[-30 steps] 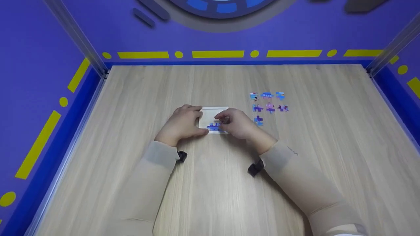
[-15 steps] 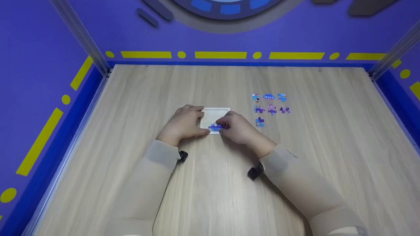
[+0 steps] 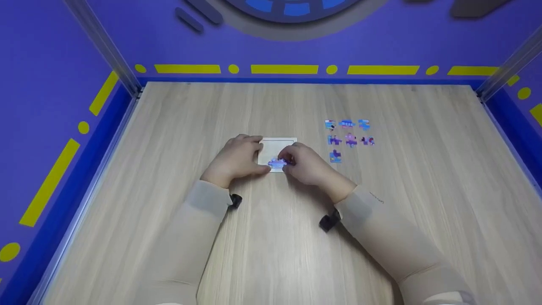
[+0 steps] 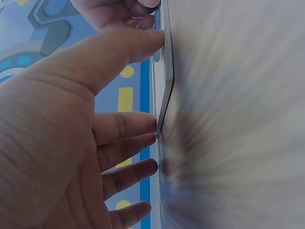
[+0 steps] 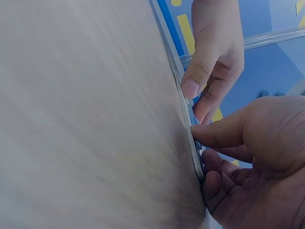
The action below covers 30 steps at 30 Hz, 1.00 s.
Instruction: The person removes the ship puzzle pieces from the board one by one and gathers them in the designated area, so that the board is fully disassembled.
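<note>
A small white puzzle tray (image 3: 271, 148) lies on the table, with joined blue and purple jigsaw pieces (image 3: 276, 163) along its near edge. My left hand (image 3: 238, 157) rests at the tray's left side, thumb at the near corner and index finger by the far corner. In the left wrist view the fingers (image 4: 125, 125) are stretched out and spread, their tips at the tray's edge. My right hand (image 3: 308, 164) pinches a jigsaw piece at the near right corner, mostly hidden by curled fingers. The right wrist view shows that thumb (image 5: 217, 134) against the tray's rim.
Several loose jigsaw pieces lie in rows right of the tray, among them a pink one (image 3: 350, 140) and a blue one (image 3: 347, 124). Purple-blue walls (image 3: 292, 51) with yellow marks enclose the wooden table (image 3: 271, 237) at the back and sides.
My right hand has lowered slightly toward the near right corner, its index finger closing down beside the joined pieces. The left hand stays at the tray's left side.
</note>
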Motion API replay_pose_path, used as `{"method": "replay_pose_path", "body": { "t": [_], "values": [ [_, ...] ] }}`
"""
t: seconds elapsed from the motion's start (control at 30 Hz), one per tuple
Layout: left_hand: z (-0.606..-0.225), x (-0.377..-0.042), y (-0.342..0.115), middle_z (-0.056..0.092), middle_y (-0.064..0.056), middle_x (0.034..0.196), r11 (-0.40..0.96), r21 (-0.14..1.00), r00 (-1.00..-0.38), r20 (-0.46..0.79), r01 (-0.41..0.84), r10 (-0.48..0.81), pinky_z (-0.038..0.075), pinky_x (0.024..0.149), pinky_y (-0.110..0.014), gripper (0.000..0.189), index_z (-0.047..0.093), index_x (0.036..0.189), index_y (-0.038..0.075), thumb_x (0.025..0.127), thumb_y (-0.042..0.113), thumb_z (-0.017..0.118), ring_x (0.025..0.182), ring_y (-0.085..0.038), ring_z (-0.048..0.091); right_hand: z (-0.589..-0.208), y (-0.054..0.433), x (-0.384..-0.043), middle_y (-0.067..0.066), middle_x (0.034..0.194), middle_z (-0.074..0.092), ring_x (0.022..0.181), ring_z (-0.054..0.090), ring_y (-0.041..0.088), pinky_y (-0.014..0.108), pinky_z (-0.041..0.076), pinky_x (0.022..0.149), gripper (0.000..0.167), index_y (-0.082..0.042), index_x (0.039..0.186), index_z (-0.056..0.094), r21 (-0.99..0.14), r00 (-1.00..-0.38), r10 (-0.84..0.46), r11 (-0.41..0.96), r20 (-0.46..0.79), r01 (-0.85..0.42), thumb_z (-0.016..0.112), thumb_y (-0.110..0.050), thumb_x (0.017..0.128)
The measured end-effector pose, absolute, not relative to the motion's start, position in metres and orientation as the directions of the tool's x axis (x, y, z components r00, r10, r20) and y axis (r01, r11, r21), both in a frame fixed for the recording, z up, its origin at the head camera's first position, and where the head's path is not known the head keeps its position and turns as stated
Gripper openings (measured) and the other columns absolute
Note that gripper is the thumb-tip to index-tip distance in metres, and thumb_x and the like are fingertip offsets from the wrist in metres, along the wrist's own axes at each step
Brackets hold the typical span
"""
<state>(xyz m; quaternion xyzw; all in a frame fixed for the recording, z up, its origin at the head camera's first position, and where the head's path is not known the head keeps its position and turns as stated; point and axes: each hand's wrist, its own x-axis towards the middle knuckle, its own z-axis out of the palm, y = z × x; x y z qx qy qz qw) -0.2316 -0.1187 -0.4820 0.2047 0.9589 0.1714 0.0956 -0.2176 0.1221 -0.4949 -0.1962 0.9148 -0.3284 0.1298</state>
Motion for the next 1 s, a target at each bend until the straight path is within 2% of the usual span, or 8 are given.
{"method": "replay_pose_path", "body": {
  "t": [0.33,0.6,1.0],
  "values": [
    [-0.4815,-0.2314,-0.1194,0.054,-0.011,0.176,0.856,0.380,-0.898,-0.120,0.351,0.422,0.036,0.139,-0.055,0.068,0.077,0.141,0.004,0.093,0.051,0.087,0.164,-0.037,0.048,-0.4973,0.1217,-0.2181,0.012,0.118,0.071,0.106,0.063,0.026,0.044,0.055,0.099,0.027,-0.005,0.126,0.075,-0.716,-0.895,-0.439,0.648,-0.073,-0.259,0.077,0.002,0.100],
    [-0.4821,-0.2329,-0.1191,0.056,-0.012,0.174,0.855,0.366,-0.895,-0.112,0.366,0.431,0.039,0.137,-0.055,0.066,0.078,0.139,0.004,0.094,0.052,0.086,0.161,-0.037,0.051,-0.4979,0.1203,-0.2181,0.011,0.115,0.074,0.104,0.065,0.026,0.045,0.057,0.098,0.027,-0.007,0.124,0.075,-0.724,-0.901,-0.427,0.645,-0.076,-0.245,0.076,0.004,0.099],
    [-0.4820,-0.2323,-0.1190,0.055,-0.011,0.174,0.858,0.370,-0.896,-0.125,0.356,0.425,0.038,0.138,-0.055,0.068,0.078,0.140,0.004,0.094,0.053,0.086,0.162,-0.038,0.049,-0.4986,0.1220,-0.2168,0.013,0.113,0.077,0.102,0.069,0.026,0.044,0.060,0.097,0.027,-0.005,0.123,0.078,-0.740,-0.904,-0.425,0.623,-0.049,-0.253,0.072,0.008,0.101]
  ]
}}
